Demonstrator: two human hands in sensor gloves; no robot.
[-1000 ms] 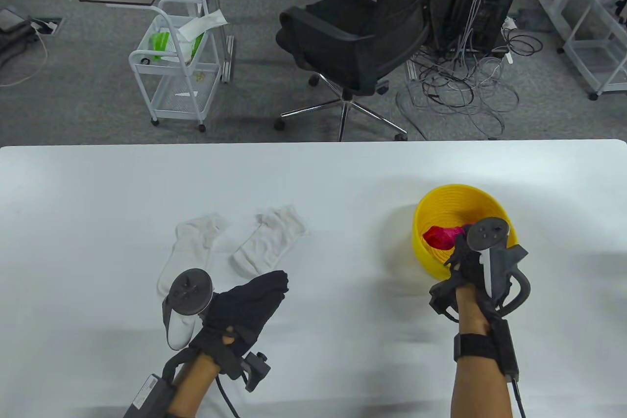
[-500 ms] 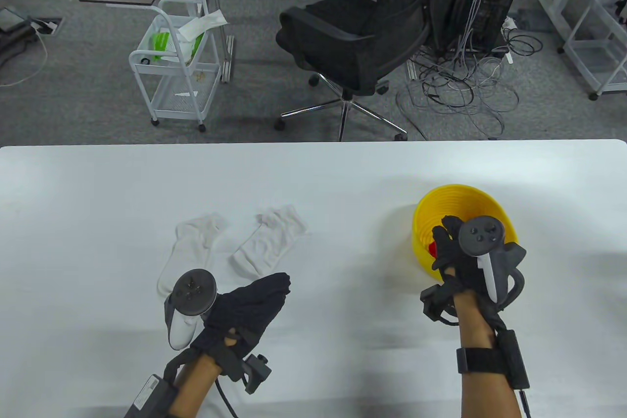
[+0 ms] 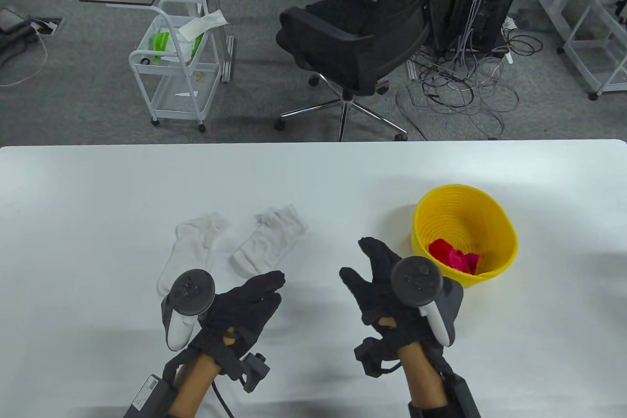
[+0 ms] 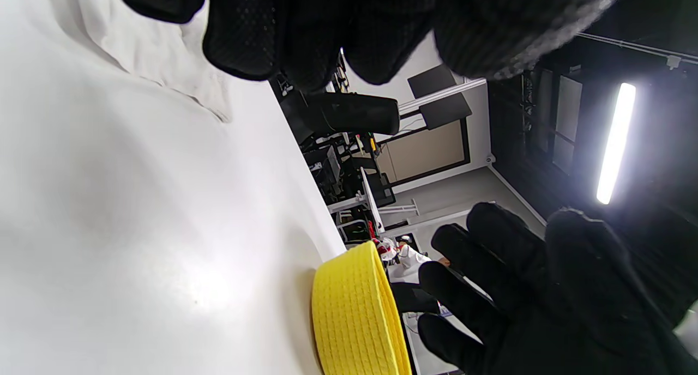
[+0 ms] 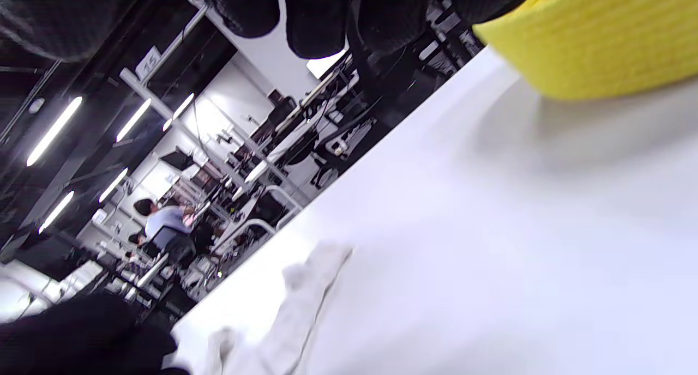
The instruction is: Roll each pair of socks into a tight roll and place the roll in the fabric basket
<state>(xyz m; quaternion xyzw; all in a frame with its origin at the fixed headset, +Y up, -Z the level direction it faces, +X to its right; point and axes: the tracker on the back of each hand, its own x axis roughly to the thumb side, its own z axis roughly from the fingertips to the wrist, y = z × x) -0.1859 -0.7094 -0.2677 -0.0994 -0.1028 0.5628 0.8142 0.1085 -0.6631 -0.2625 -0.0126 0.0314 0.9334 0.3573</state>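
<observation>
- Left white sock lies flat on the desk, well left of centre, its near end hidden behind the tracker on your left hand.
- Left hand: empty, fingers straight and relaxed, hovering just short of the socks.
- Right white sock lies flat just beside the first, apart from it, angled.
- Expect both to be light, limp knit with no stiffness. They should bunch and slide on the smooth desk, so stack them first, pin one end, then roll from the toe.
- Right hand: empty, fingers spread, palm turned toward your left, near the basket.
- Fabric basket sits right of centre with a red-pink roll inside. It looks soft-walled and likely tips if knocked.
</observation>
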